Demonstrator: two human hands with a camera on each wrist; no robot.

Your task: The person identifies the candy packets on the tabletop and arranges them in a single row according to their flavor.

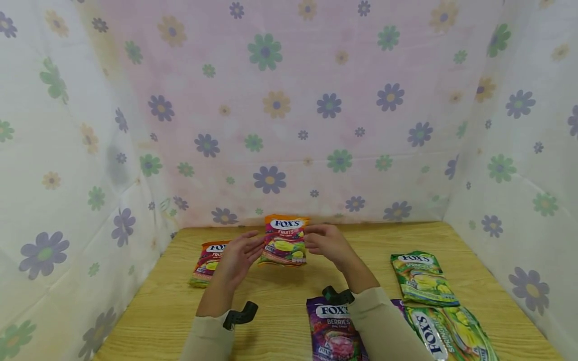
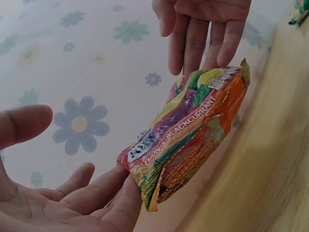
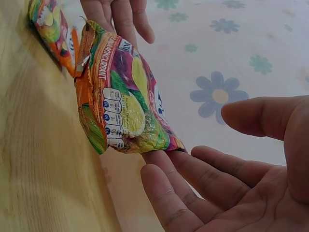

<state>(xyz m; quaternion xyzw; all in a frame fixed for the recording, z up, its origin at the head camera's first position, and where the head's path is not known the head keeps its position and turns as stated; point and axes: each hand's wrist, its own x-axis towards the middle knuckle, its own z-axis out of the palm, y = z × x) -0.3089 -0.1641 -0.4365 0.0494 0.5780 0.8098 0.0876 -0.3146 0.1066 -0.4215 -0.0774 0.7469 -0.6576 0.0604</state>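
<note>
Between my two hands a candy bag (image 1: 284, 241), orange and pink with "FOX'S FRUITS" on its front, faces me near the back of the table. My left hand (image 1: 241, 255) touches its left edge with extended fingers (image 2: 104, 191), the thumb spread well apart. On the opposite side, straight fingers (image 3: 212, 179) of my right hand (image 1: 331, 245) meet the right edge, that thumb also away from the bag. A second FOX'S fruits bag (image 1: 207, 265) lies to the left, partly hidden by my left hand.
A purple berries bag (image 1: 331, 331) lies at the front under my right forearm, with another purple edge beside it. Green spring-tea-style FOX'S bags (image 1: 424, 281) lie at the right, some overlapping. Flowered cloth (image 1: 289, 125) encloses the wooden table (image 1: 149, 311) at the back and sides.
</note>
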